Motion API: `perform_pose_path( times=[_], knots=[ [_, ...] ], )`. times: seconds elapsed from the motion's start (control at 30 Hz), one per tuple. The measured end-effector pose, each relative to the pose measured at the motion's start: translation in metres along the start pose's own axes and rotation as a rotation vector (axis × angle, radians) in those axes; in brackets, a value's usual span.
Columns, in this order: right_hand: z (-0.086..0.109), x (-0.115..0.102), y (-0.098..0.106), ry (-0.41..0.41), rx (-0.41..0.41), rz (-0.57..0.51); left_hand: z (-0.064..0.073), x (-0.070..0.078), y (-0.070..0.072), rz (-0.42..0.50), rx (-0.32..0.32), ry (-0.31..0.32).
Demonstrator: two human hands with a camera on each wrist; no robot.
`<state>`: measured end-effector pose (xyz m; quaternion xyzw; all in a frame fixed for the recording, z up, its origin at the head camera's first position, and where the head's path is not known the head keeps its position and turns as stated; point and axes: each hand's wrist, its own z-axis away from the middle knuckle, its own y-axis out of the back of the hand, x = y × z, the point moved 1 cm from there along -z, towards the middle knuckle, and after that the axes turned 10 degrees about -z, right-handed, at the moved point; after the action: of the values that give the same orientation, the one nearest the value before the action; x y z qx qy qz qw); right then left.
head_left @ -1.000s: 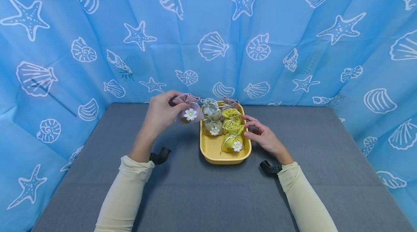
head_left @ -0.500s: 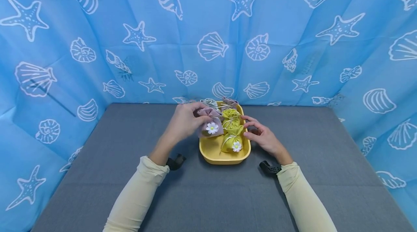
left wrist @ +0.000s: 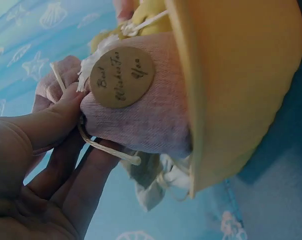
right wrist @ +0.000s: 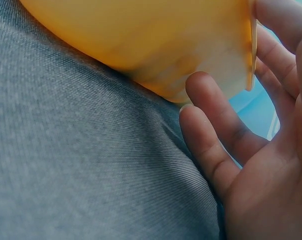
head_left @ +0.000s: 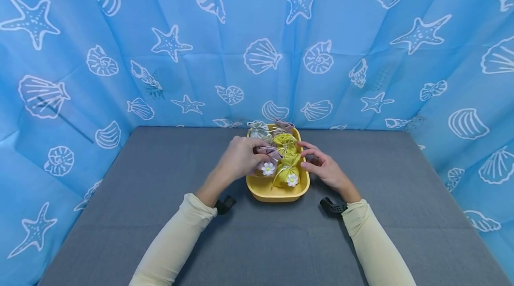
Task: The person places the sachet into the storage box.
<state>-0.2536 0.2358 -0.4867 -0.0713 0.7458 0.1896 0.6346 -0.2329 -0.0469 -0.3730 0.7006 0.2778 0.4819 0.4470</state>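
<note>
My left hand point(head_left: 239, 157) pinches the gathered neck of a pink drawstring pouch point(left wrist: 163, 112). The pouch hangs inside the left part of a yellow plastic tray point(head_left: 277, 197), its base below the rim in the left wrist view. A round "Best Wishes For You" sticker is on one side, a white flower point(head_left: 268, 169) on the other. To its right sit two yellow pouches point(head_left: 286, 175), one behind the other. A pale grey pouch point(head_left: 259, 130) and a mauve pouch point(head_left: 284, 126) fill the far end. My right hand point(head_left: 327, 172) rests relaxed fingertips at the tray's right rim.
Grey cloth point(head_left: 257, 246) covers the table. A blue curtain point(head_left: 225, 63) printed with shells and starfish stands close behind the tray. Black wrist mounts point(head_left: 333, 206) sit under both wrists.
My left hand has carried the pink pouch rightward and down from beside the tray into its left part, covering the sage-green pouch there. My right hand stays in place.
</note>
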Motion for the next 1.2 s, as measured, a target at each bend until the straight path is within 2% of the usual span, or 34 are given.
perform_pose_path(
  times=[0.3,0.53,0.83,1.03,1.2],
  knots=[
    [0.0,-0.002,0.0,-0.01,-0.012,-0.009,-0.006,0.001,-0.007,0.008,-0.054,0.03],
    [-0.001,-0.003,0.001,-0.005,-0.009,-0.008,-0.01,-0.006,-0.013,-0.019,-0.147,0.054],
    [-0.002,-0.004,0.0,0.008,-0.009,-0.001,-0.013,-0.011,-0.021,-0.069,-0.232,0.072],
    [-0.001,-0.002,0.001,0.012,-0.01,0.001,-0.013,-0.013,-0.025,-0.07,-0.227,0.076],
    [0.0,0.001,0.002,0.025,-0.018,0.006,-0.009,-0.015,-0.024,-0.018,-0.195,0.062]
  ],
)
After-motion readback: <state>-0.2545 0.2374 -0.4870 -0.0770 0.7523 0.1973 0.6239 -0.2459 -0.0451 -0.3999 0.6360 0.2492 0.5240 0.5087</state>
